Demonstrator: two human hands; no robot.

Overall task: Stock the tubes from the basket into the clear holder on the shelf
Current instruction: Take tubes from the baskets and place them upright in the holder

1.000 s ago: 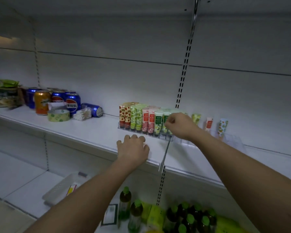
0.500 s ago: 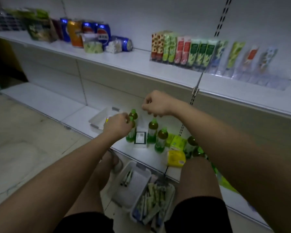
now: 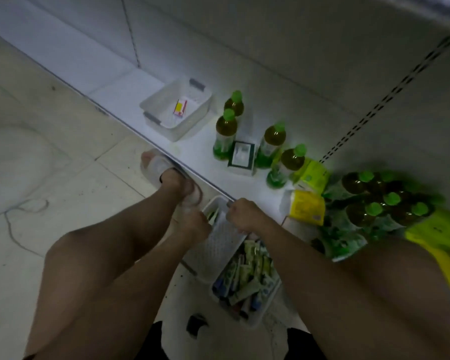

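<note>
1. Three white plastic baskets show. One sits on the bottom shelf [image 3: 198,152], and two lie on the floor [image 3: 63,157] between the person's legs.
2. The shelf basket [image 3: 164,120] is rectangular with grey handles, and it holds one small red and yellow packet [image 3: 181,108].
3. The nearer floor basket [image 3: 264,311] is packed with a heap of soft squeeze tubes [image 3: 247,279] in green, white and blue. They are too jumbled and blurred to count.
4. The other floor basket [image 3: 222,241] has a mesh bottom that is mostly bare. A couple of green tubes [image 3: 213,215] lie at its far end, just by the left hand.
5. The left hand [image 3: 194,226] has its fingers curled at the edge of that mesh basket, beside the green tubes. I cannot tell whether it grips one.
6. The right hand [image 3: 243,215] is a loose fist over the same basket's far rim. Whether it holds anything cannot be told.
7. Four amber bottles [image 3: 225,137] with green caps and green labels stand apart on the bottom shelf. A further blurred cluster of them [image 3: 374,198] lies to the right.
8. A small dark-edged card [image 3: 242,157] stands among the four bottles.
9. Two yellow packs [image 3: 307,206] rest beside the bottle cluster.
10. A foot in a pale sandal [image 3: 166,175] stands on the tiled floor by the shelf edge.
</note>
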